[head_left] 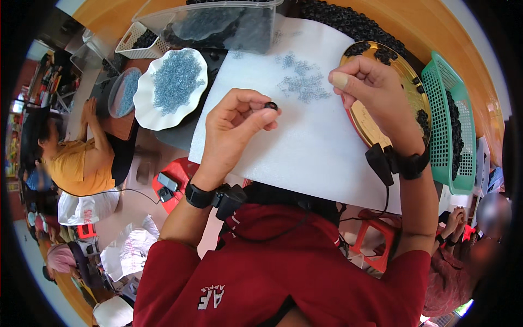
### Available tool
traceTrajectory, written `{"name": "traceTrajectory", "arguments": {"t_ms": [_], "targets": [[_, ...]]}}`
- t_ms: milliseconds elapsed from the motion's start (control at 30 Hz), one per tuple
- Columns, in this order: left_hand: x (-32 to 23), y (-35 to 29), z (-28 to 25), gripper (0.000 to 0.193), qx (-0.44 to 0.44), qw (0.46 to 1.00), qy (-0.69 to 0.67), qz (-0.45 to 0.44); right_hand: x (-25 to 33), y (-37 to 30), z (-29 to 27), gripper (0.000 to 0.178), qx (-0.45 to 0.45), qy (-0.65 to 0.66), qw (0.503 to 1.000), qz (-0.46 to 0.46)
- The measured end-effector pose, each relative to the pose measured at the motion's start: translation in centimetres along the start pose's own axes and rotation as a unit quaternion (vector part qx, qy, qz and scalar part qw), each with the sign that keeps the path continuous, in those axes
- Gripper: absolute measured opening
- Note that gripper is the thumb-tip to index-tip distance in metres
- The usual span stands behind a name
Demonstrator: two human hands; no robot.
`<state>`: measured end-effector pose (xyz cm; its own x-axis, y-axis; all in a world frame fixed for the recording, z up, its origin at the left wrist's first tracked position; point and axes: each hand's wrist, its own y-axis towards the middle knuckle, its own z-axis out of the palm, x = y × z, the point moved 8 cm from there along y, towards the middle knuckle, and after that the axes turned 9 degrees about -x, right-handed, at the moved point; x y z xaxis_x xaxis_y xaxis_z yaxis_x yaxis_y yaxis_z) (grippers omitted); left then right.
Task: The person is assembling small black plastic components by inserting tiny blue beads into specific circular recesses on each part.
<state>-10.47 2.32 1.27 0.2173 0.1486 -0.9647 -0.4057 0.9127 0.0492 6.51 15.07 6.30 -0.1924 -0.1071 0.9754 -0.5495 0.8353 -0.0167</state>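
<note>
Between the thumb and fingertips of my left hand (229,128) is a small round black part (271,106), held above the white sheet (294,147). My right hand (376,90) is raised over the left edge of a golden round tray (364,124), thumb and forefinger pinched together. Whatever that pinch holds, if anything, is hidden or too small to name. Spread on the sheet between my hands are many tiny bluish-grey pieces (305,86), too fine to make out. Clumps of black parts (422,120) lie on the tray.
A scalloped white plate (143,109) heaped with tiny bluish pieces stands left, beside a round clear tub (114,103). Behind are a clear plastic bin (264,32), a white basket (143,53) and piled black parts (354,22). A green basket (438,177) stands right. Other people sit nearby.
</note>
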Motion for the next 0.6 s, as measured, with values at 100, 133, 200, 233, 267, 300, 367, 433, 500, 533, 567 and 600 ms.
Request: {"name": "traceTrajectory", "arguments": {"t_ms": [100, 133, 200, 233, 267, 300, 367, 433, 500, 533, 567, 600], "targets": [[1.1, 0.1, -2.0, 0.02, -0.027, 0.999, -0.033, -0.009, -1.0, 0.9, 1.3, 0.014, 0.006, -0.08, 0.996, -0.031], [1.4, 0.1, -2.5, 0.022, -0.045, 0.997, -0.059, -0.028, -0.9, 1.0, 1.9, 0.013, 0.01, -0.141, 0.988, -0.062], [1.6, 0.4, -2.7, 0.024, -0.043, 0.995, -0.084, -0.027, -1.2, 1.1, 2.6, 0.012, 0.016, -0.204, 0.975, -0.091], [1.6, 0.5, -2.8, 0.024, -0.046, 0.992, -0.116, -0.026, -1.1, 1.1, 3.2, 0.011, 0.028, -0.236, 0.963, -0.125], [1.5, 0.6, -2.9, 0.024, -0.049, 0.987, -0.148, -0.026, -1.1, 1.0, 3.8, 0.01, 0.039, -0.267, 0.95, -0.16], [1.5, 0.5, -3.1, 0.024, -0.052, 0.987, -0.149, -0.027, -1.5, 1.1, 4.2, 0.01, 0.042, -0.267, 0.949, -0.159], [1.5, 0.5, -3.2, 0.024, -0.058, 0.985, -0.158, -0.024, -1.2, 1.1, 5.2, 0.011, 0.04, -0.298, 0.928, -0.22], [1.6, 0.4, -3.3, 0.024, -0.058, 0.986, -0.154, -0.021, -1.1, 1.2, 6.0, 0.01, 0.044, -0.325, 0.914, -0.241], [1.5, 0.4, -3.3, 0.024, -0.057, 0.987, -0.151, -0.019, -0.9, 1.3, 6.7, 0.011, 0.048, -0.35, 0.898, -0.262], [1.5, 0.4, -3.2, 0.024, -0.055, 0.986, -0.154, -0.019, -0.8, 1.3, 7.0, 0.01, 0.04, -0.377, 0.886, -0.268], [1.5, 0.4, -3.2, 0.024, -0.053, 0.986, -0.157, -0.02, -0.7, 1.3, 7.2, 0.009, 0.031, -0.404, 0.872, -0.274], [1.5, 0.4, -3.2, 0.024, -0.054, 0.986, -0.158, -0.02, -0.6, 1.3, 7.4, 0.009, 0.033, -0.404, 0.872, -0.273]]}}
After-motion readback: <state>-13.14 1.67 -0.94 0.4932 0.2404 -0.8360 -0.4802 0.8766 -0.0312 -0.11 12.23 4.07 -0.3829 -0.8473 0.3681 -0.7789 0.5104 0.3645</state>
